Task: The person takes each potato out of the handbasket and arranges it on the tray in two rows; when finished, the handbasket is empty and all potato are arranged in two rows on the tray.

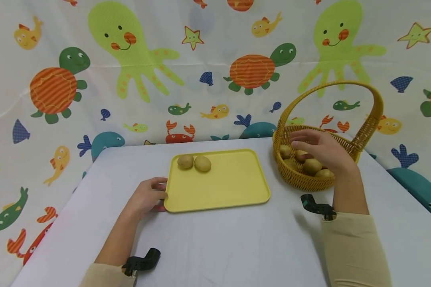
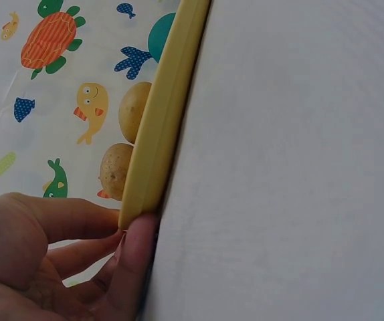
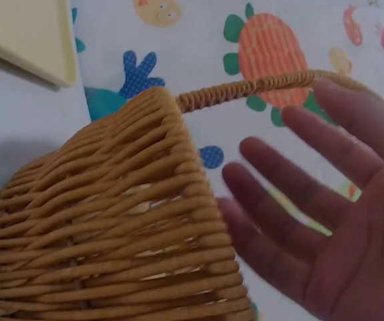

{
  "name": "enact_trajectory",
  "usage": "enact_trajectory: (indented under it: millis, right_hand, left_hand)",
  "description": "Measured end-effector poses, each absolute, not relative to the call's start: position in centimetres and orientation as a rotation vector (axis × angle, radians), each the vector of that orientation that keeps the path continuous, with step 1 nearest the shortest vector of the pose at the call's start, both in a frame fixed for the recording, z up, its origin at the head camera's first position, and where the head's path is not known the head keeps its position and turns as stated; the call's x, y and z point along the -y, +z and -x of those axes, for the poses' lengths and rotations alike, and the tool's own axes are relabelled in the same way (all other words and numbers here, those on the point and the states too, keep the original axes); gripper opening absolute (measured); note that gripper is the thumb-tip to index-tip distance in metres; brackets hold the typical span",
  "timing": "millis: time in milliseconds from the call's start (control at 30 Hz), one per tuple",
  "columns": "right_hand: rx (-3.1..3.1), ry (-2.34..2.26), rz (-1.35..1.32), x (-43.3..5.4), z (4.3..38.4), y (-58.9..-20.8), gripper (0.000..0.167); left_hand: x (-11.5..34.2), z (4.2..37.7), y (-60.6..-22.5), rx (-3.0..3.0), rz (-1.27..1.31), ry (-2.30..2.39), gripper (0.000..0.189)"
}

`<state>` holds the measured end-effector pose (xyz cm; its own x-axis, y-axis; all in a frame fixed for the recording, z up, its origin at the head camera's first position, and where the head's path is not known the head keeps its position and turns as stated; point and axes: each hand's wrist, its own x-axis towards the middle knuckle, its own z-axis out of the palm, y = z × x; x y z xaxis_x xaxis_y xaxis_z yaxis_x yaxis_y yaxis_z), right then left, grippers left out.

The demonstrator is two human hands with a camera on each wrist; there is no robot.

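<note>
At the left edge of the yellow tray (image 1: pixel 215 191), my left hand (image 1: pixel 149 195) pinches the rim near the front left corner. The left wrist view shows the fingers (image 2: pixel 78 217) bent against the end of the tray wall (image 2: pixel 155 144), one of them low beside the tabletop. Two potatoes (image 1: pixel 202 164) lie side by side in the tray's back left corner. My right hand (image 1: pixel 325 147) is over the wicker basket (image 1: pixel 309 183), with several potatoes (image 1: pixel 312 166) inside. In the right wrist view its fingers (image 3: pixel 299 177) are spread and hold nothing.
The basket's tall arched handle (image 1: pixel 330 83) rises behind and above my right hand. A white cloth (image 1: pixel 219 247) covers the table. Behind it hangs a curtain (image 1: pixel 201 52) printed with sea animals. Each wrist carries a small black camera mount (image 1: pixel 141 261).
</note>
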<state>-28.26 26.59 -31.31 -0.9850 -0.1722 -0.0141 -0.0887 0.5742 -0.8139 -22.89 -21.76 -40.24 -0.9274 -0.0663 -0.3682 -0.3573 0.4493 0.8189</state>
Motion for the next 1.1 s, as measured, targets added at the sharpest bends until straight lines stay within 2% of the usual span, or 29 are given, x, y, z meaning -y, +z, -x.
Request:
enact_trajectory:
  millis: [400,1100]
  right_hand:
    - [-2.765,-0.969,0.161,-27.3,28.8,-33.4,0.053]
    - [-2.808,-0.751,0.186,-25.6,29.9,-34.9,0.041]
  left_hand:
    - [21.7,22.7,-40.7,-2.422,0.352,1.472,0.059]
    - [21.8,22.6,-40.5,-2.431,0.345,1.501,0.058]
